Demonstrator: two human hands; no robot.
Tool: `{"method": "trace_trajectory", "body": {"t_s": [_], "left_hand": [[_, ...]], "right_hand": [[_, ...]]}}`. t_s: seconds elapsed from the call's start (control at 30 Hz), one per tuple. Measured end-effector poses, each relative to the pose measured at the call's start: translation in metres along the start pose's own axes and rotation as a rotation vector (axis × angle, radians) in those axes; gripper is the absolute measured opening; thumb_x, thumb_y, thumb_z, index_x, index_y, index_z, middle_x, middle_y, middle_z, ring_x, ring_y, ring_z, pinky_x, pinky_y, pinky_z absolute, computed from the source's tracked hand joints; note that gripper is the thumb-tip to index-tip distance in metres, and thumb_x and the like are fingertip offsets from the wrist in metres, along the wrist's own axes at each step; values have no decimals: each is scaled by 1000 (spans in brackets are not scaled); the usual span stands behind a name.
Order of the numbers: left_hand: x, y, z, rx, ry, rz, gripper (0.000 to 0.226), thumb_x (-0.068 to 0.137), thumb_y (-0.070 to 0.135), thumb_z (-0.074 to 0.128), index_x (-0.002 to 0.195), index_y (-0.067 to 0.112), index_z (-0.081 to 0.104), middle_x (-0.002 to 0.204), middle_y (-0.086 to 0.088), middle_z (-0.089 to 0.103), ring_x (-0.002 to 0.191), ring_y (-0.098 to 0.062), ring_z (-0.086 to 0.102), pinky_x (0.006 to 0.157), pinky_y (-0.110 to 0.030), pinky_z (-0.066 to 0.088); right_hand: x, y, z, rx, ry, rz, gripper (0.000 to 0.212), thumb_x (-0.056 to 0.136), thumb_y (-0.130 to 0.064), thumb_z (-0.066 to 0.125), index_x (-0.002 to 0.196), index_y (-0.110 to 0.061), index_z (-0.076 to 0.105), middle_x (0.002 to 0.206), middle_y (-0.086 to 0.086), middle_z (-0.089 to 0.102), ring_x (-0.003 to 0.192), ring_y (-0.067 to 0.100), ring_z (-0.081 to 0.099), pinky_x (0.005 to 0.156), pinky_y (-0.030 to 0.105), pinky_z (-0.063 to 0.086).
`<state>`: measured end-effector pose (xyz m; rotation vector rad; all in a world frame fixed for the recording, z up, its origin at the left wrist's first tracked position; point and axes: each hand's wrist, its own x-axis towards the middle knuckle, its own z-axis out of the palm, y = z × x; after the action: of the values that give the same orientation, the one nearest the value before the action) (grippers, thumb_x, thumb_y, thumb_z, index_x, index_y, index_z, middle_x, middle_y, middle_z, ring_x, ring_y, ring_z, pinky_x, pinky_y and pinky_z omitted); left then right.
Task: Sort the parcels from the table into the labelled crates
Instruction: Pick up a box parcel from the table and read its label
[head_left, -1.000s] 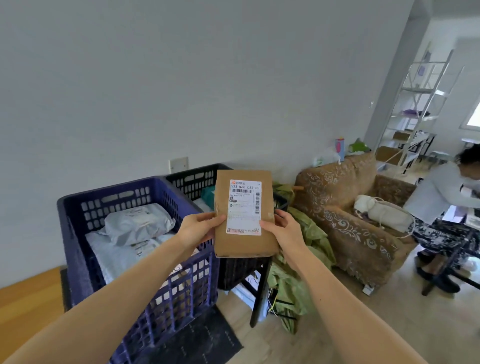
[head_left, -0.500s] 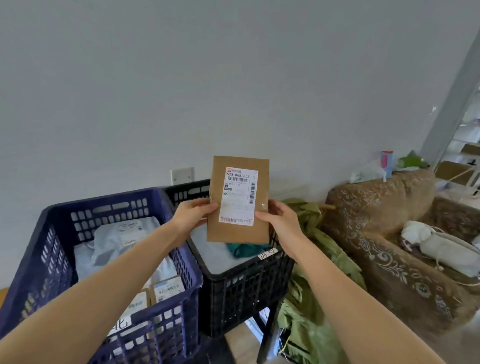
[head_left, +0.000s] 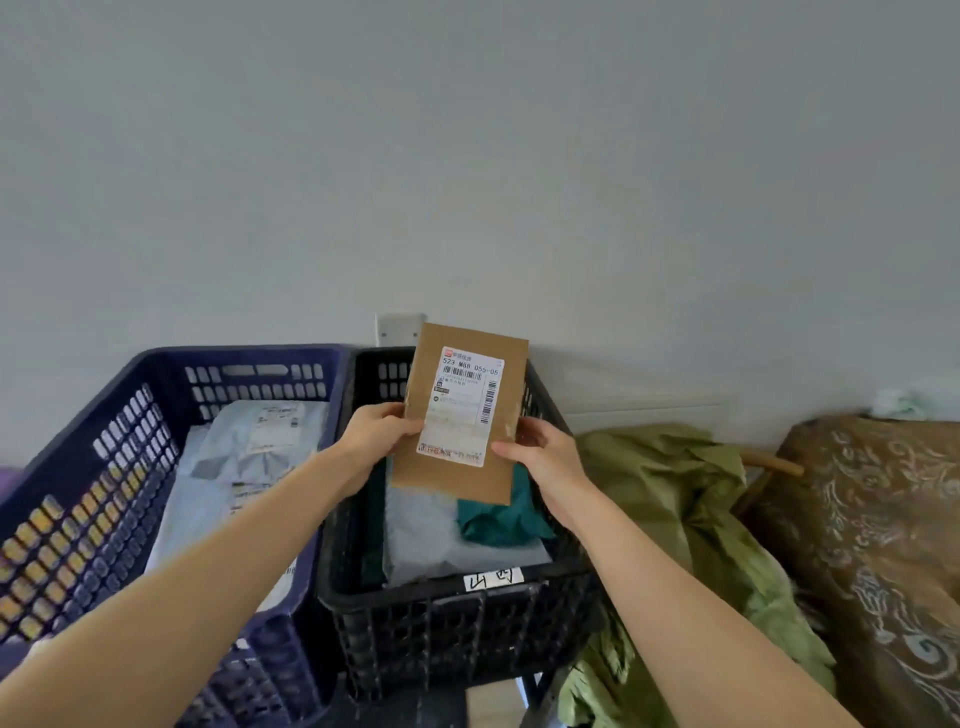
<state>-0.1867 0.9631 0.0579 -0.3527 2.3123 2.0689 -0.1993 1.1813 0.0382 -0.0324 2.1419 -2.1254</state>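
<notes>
A flat brown cardboard parcel with a white shipping label faces me, held upright above the black crate. My left hand grips its left edge and my right hand grips its right edge. The black crate carries a white handwritten label on its front rim and holds a grey bag parcel and a teal parcel. To its left stands a blue crate with grey bag parcels inside.
A plain white wall with a socket plate rises behind the crates. Crumpled green fabric lies right of the black crate, and a brown patterned sofa stands at the far right.
The view has swung left and down, bringing both crates closer. The parcel, still held by both hands, now sits over the black crate and is tilted a little to the right.
</notes>
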Motion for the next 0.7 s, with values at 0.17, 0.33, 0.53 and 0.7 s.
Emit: {"method": "trace_trajectory", "body": {"t_s": [0.17,0.33,0.53,0.7], "left_hand": [[21,-11,3,32,94,-62,39,87,5,63,126,7,58,116,-8,67,101,-23,64,92,-38,50],[57,-20,-3,89,184,-108,64,90,11,61,148,11,32,130,-8,56,112,-25,56,100,-43,45],[93,-34,-11,194,205,-147,66,93,17,59,149,12,25,126,-8,58,104,-21,55,84,-32,44],[126,-39,-12,293,187,-173,56,95,21,56,145,13,31,113,-1,56,95,-15,56,73,-25,46]], "right_hand": [[42,20,3,4,-90,56,35,79,-5,75,101,-27,59,104,-12,64,101,6,59,91,29,47],[90,35,19,14,-164,73,43,79,-7,76,118,-16,61,115,-5,65,103,6,60,84,22,49],[136,57,34,37,-225,195,35,82,-9,73,115,-13,63,115,2,69,104,15,64,96,34,50],[172,70,45,36,-223,273,76,80,-6,74,143,-17,34,128,9,58,115,22,57,106,44,43]]}}
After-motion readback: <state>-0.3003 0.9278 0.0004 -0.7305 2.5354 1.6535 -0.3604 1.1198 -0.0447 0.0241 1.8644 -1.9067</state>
